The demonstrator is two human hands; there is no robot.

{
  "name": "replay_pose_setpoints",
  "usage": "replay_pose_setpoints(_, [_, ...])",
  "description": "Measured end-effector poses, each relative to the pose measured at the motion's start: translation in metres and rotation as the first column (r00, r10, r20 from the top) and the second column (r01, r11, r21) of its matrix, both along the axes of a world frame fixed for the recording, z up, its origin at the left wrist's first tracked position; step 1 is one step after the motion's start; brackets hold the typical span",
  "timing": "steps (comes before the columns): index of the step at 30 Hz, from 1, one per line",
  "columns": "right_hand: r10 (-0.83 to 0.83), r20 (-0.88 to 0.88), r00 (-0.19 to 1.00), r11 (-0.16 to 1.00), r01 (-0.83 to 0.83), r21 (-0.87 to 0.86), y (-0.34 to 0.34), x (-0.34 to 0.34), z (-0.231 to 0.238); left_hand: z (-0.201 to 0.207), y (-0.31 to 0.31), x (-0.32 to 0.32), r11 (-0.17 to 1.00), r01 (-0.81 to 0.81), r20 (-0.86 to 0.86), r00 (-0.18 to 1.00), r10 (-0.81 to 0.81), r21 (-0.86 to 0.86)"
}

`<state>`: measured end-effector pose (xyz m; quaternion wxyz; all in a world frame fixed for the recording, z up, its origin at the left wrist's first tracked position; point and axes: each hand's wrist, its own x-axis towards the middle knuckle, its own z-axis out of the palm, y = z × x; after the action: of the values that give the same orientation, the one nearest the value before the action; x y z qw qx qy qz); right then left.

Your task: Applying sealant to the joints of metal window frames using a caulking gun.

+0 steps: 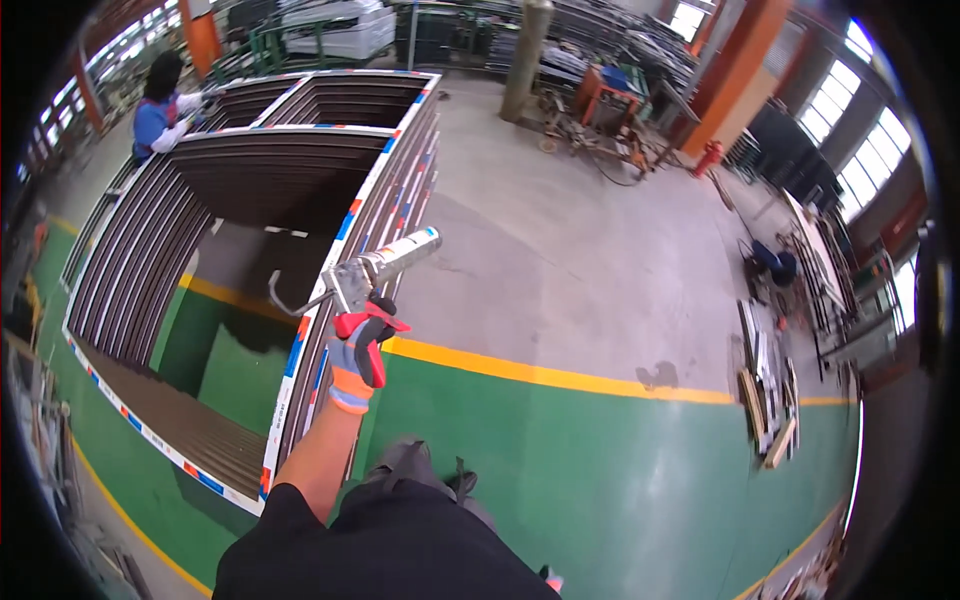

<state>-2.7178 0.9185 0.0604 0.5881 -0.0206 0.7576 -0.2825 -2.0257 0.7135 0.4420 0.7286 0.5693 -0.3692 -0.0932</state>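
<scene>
My left hand (356,352), in a grey, orange and red glove, is closed around the handle of a caulking gun (398,257). The gun carries a white tube, pointing away to the right, and its bent metal rod sticks out to the left. It is held up beside a tall stack of brown window frames (352,215) edged with white, red and blue tape. Only a bit of my right hand (552,579) shows at the lower edge, in an orange-pink glove; its fingers cannot be made out.
Across the stack, a co-worker (158,115) in blue and white leans over the frames. A yellow line (560,375) crosses the green and grey floor. Metal and wooden strips (768,385) lie at the right. An orange column (735,75) and a cart (610,95) stand farther back.
</scene>
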Motion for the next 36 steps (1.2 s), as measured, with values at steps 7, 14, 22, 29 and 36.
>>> replay_pose_setpoints(7, [0.349,-0.179,0.92,0.922,-0.371,-0.108,-0.409,0.026,0.02,0.002,-0.013,0.081,0.989,-0.145,-0.306,0.943,0.129,-0.03])
replay_pose_setpoints(14, [0.52,-0.219,0.826,0.811,-0.558,-0.177,-0.577,0.243,0.067,-0.044,-0.072,0.215,0.922,-0.329,-0.576,0.802,0.158,-0.204])
replay_pose_setpoints(22, [0.903,-0.221,0.368,0.389,-0.92,0.057,-0.649,0.446,0.04,-0.037,-0.118,0.305,0.895,-0.434,-0.342,0.83,0.442,0.104])
replay_pose_setpoints(29, [0.957,-0.134,0.258,0.286,-0.92,0.269,-0.873,0.57,-0.035,-0.075,-0.167,0.335,0.879,-0.473,-0.663,0.68,0.314,-0.068])
replay_pose_setpoints(36, [0.215,-0.858,-0.467,-0.581,-0.767,0.272,-1.099,0.909,-0.018,-0.089,-0.22,0.335,0.863,-0.5,-0.678,0.657,0.328,-0.068])
